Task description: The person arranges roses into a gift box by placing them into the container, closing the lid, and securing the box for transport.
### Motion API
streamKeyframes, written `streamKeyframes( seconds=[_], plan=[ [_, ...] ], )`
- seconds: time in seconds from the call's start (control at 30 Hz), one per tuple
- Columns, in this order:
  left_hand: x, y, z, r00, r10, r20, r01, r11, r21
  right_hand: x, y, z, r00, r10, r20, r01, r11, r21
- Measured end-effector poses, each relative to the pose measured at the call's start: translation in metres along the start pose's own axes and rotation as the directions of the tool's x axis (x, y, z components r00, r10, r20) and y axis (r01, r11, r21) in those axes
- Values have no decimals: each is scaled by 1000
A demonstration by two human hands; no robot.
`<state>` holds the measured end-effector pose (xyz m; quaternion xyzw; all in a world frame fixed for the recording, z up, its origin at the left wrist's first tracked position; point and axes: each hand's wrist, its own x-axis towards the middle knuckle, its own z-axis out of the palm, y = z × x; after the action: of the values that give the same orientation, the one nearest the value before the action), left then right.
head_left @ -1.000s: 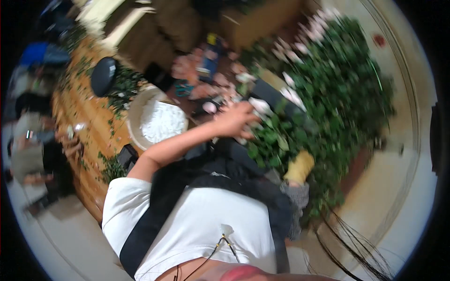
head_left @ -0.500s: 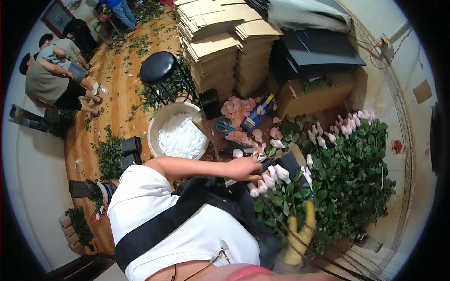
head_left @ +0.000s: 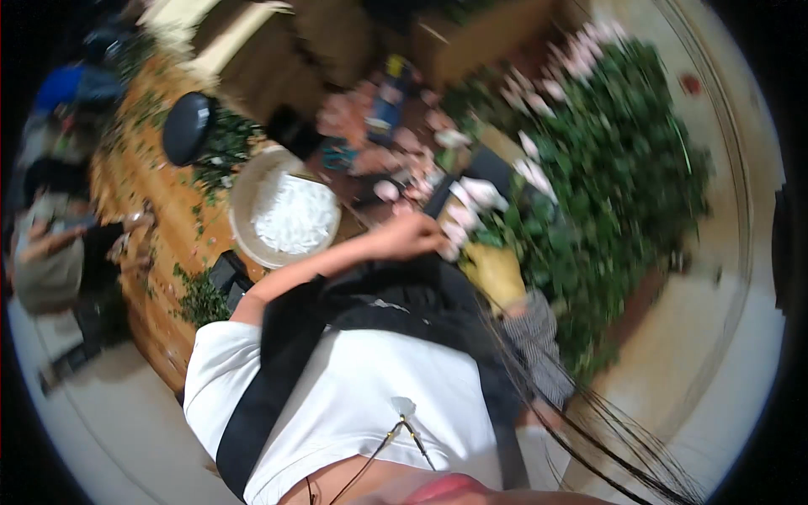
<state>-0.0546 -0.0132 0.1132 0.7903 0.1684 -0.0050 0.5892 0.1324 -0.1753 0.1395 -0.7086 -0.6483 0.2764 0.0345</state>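
Note:
My left hand point(head_left: 411, 236), bare, reaches across to a row of pale pink rose buds point(head_left: 481, 194). Its fingers are curled together against the nearest bud; motion blur hides what they hold, if anything. A yellow glove covers my right hand point(head_left: 497, 273), which is just below and right of the same buds. Leaves and blur hide its fingertips, so its grip cannot be made out. Behind the buds stands a dark panel point(head_left: 486, 171). To the right spreads a thick mass of leafy rose stems point(head_left: 610, 194), with more pale pink buds point(head_left: 581, 59) along its far edge.
On my left stands a round tub point(head_left: 244, 210) of white pieces point(head_left: 295, 215), near a black stool point(head_left: 188, 128). Beyond the buds lie loose pink petals point(head_left: 345, 114), teal scissors point(head_left: 338, 154) and a blue box point(head_left: 383, 114). Other people point(head_left: 50, 261) are at far left.
My gloved right hand has moved up from the lower right to the rose buds. The whole view has swung and blurred. My left hand stays at the buds.

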Motion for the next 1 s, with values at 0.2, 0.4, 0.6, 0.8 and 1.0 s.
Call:
streamKeyframes(
  seconds=[0.2, 0.4, 0.6, 0.8, 1.0],
  plan=[
    [-32, -14, -96, 789, 10, -614, -175, 962, -209, -7, 0, -10, 996, 55, -76, -50, 996, 73],
    [3, 3, -34, 968, -123, -217, 134, 990, 37, 0, -7, -25, 967, 220, -131, -228, 973, -43],
    [27, 16, 15, 981, 46, -186, 40, 901, 432, 4, 13, -3, 982, 181, -56, -188, 972, -142],
    [8, -22, -15, 895, -206, -397, 75, 944, -321, 13, 4, 1, 950, 309, -45, -312, 931, -188],
    [-4, -13, -52, 890, -220, -400, 154, 970, -190, -1, -18, -49, 947, 154, -280, -66, 952, 299]
  ],
)
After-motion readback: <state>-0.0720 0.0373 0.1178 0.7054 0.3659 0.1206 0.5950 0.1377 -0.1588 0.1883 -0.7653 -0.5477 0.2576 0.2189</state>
